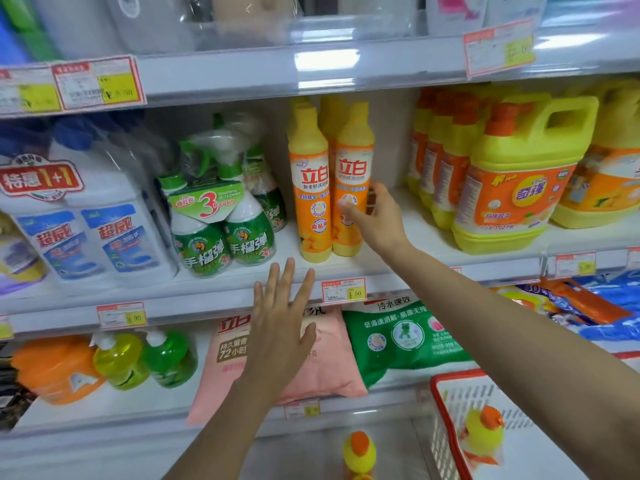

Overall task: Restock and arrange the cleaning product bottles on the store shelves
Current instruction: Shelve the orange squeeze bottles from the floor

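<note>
Head view: white store shelf (225, 289) bears yellow bottles (309, 188)

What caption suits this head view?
Right hand grips a tall yellow dish-soap bottle on the shelf; left hand hovers open below.

**A shop aisle of cleaning goods**

White shelves (381, 67) run in tiers — each front edge carries printed price tags (344, 289). The same goods stand in rows: yellow bottles (308, 188), spray bottles (221, 233), jugs (512, 192). A red shopping basket (457, 375) sits at lower right.
</note>
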{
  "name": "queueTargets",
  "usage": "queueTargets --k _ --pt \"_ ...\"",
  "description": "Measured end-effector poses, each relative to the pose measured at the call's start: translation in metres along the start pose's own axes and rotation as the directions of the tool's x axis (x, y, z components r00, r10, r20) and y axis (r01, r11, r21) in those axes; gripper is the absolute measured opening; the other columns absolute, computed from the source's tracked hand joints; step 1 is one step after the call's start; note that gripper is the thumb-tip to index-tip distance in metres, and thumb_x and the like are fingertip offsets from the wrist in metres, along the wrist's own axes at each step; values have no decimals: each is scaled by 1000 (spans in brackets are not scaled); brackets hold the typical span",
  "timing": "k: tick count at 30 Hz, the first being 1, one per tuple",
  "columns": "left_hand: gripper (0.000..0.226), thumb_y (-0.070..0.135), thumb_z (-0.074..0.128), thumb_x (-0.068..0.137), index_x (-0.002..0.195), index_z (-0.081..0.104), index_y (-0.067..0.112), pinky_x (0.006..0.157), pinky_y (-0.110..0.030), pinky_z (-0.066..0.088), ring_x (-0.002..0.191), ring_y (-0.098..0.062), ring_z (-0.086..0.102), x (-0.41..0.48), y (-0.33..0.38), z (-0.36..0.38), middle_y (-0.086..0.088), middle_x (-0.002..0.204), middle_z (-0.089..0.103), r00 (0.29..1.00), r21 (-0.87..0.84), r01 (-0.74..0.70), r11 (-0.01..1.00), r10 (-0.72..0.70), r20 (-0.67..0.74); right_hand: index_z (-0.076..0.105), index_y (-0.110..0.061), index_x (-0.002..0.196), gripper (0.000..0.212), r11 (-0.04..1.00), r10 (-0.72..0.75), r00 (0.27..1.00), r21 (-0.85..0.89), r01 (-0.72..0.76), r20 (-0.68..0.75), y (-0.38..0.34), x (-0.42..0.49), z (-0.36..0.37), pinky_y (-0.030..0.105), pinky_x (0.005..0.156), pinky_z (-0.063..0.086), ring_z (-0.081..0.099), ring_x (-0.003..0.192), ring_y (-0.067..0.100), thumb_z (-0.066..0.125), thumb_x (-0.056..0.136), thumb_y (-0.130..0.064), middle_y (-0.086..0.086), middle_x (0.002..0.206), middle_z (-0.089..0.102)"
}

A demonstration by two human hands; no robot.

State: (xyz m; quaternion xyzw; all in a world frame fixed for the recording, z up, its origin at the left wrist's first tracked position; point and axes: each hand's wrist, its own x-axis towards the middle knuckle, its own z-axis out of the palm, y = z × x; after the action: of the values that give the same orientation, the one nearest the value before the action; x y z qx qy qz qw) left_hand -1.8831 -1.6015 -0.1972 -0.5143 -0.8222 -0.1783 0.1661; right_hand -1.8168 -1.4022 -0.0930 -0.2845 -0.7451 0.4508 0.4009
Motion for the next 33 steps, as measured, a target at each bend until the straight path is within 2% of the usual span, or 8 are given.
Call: queueTargets --k 6,11,14,19,21,24,28,33 --pt "62 32 61 88 147 43 22 120 -53 15 150 -29 15 1 3 -5 -9 161 24 995 -165 23 986 -39 -93 53 -11 106 36 949 159 965 303 -92 -207 4 -9 -27 30 68 55 62 78 7 68 91 -40 -6 86 61" --pt "47 49 51 90 130 59 25 106 -44 43 130 -15 43 11 46 -41 3 139 50 969 -586 118 801 -222 -110 57 -7 106 33 906 235 972 363 -218 -1 -6 -49 -61 28 62 61 71 73 6 66 92 -36 2 91 69" --pt "61 59 69 79 132 53 35 90 -23 48 112 0 52 10 82 -63 14 127 54 967 -748 221 625 -242 84 57 -4 111 41 926 205 974 302 -225 96 -8 -84 -72 27 59 59 73 73 9 70 88 -35 8 95 71" --pt "58 45 87 65 110 52 39 77 -22 54 90 3 63 -10 118 -67 18 100 66 937 -732 346 587 -254 238 49 -11 110 74 973 202 959 70 -219 199 -11 -129 -81 41 72 62 73 89 22 81 64 -60 8 99 70" --pt "50 28 87 71 112 59 30 81 -30 58 93 -7 69 -21 118 -65 5 108 72 904 -825 427 370 -191 383 48 -9 116 78 962 227 930 81 -260 288 -14 -139 -93 34 72 61 71 96 27 73 69 -65 15 109 66" --pt "51 29 83 76 122 63 21 90 -54 55 105 -28 69 -39 116 -64 -6 114 72 815 -810 576 109 -5 579 53 -17 125 46 933 231 893 173 -316 386 -15 -144 -117 26 80 56 71 99 18 59 91 -48 6 116 68" --pt "50 37 67 81 124 62 14 95 -45 54 108 -28 68 -55 119 -63 -9 116 72 754 -767 638 71 146 641 53 -14 123 42 900 251 885 243 -362 392 -9 -153 -123 24 66 58 72 85 16 72 87 -27 10 104 72" --pt "48 42 66 86 125 64 15 92 -40 55 103 -22 69 -65 124 -63 -8 113 72 776 -780 618 95 82 625 42 -18 120 73 957 272 949 60 -284 158 -2 -168 -117 33 64 60 70 78 15 88 68 -39 2 88 63"
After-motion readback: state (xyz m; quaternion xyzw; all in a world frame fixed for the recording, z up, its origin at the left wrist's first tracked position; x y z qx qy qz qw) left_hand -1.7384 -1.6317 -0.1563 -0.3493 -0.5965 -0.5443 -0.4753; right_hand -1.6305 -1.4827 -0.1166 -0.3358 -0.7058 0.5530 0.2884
